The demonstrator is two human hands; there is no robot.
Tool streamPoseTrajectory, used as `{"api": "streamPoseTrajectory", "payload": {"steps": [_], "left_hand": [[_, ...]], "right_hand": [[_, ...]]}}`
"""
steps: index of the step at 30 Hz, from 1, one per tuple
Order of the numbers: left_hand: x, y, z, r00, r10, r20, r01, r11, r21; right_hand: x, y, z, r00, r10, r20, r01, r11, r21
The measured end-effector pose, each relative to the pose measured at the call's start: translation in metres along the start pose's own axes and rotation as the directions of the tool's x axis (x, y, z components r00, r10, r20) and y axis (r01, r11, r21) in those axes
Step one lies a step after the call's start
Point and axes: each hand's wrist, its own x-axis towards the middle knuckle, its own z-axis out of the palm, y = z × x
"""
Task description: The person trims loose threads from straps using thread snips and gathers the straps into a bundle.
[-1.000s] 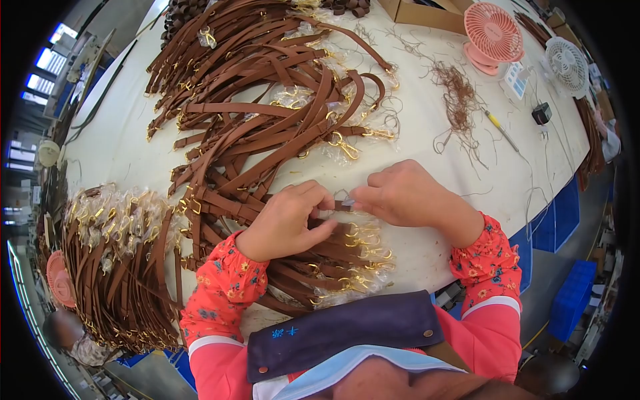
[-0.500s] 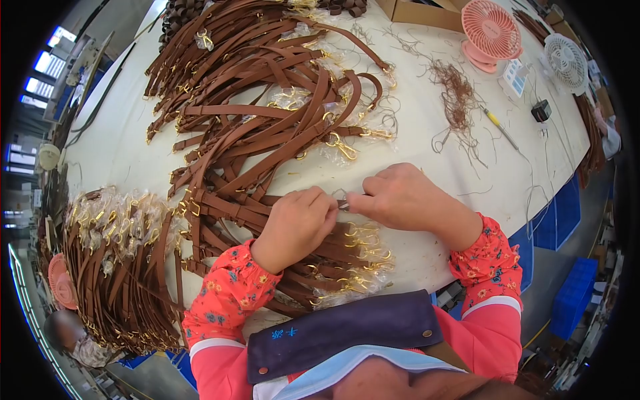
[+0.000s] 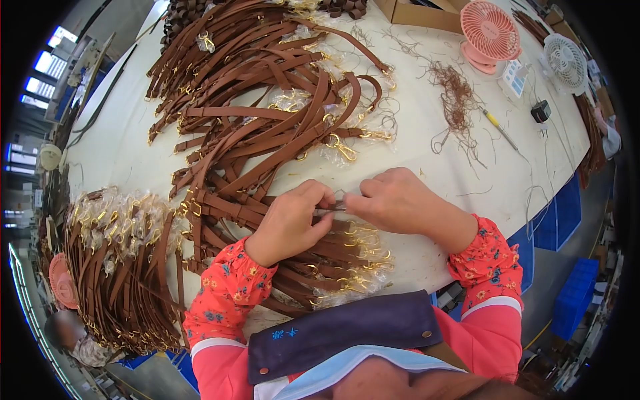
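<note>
Near brown straps (image 3: 330,253), the right hand (image 3: 393,201) is pinching a small dark piece (image 3: 340,205); the left hand (image 3: 292,220) is curving narrowly beside it, its hold unclear.

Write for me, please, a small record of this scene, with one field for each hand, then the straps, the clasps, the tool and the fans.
Left hand: over brown straps, near the right hand's fingertips
Right hand: fingers bent, at a small dark piece, too hidden to identify
Straps: heaped on the white table
Gold clasps: at strap ends
Yellow-handled tool: beside loose threads
Fans: pink fan and white fan, upper right of picture
</note>
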Motion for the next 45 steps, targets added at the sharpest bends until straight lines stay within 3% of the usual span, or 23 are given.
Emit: {"api": "streamPoseTrajectory", "payload": {"steps": [12,19,25,27,34,45], "left_hand": [[-0.001,0.001,0.003,0.999,-0.039,-0.025,0.04,0.998,0.05],[-0.002,-0.006,0.011,0.99,0.062,-0.13,-0.063,0.998,-0.004],[0.0,0.001,0.006,0.996,0.003,-0.088,0.002,0.998,0.057],[0.0,-0.001,0.007,0.994,-0.03,-0.106,0.028,0.999,-0.018],[-0.001,-0.003,0.004,0.982,-0.149,-0.114,0.128,0.977,-0.172],[0.0,-0.001,0.004,0.984,-0.133,-0.121,0.106,0.973,-0.204]], "right_hand": [[0.001,0.006,0.011,0.982,0.164,-0.092,-0.133,0.953,0.272],[0.0,0.01,-0.006,0.989,0.132,-0.073,-0.117,0.976,0.184],[-0.001,0.011,-0.012,0.997,0.065,0.052,-0.071,0.989,0.132],[0.0,0.01,-0.011,0.996,0.068,0.063,-0.076,0.988,0.133],[-0.001,0.012,-0.01,0.998,0.048,0.03,-0.052,0.99,0.131],[-0.001,0.006,-0.004,1.0,-0.029,0.01,0.029,1.0,-0.008]]}}
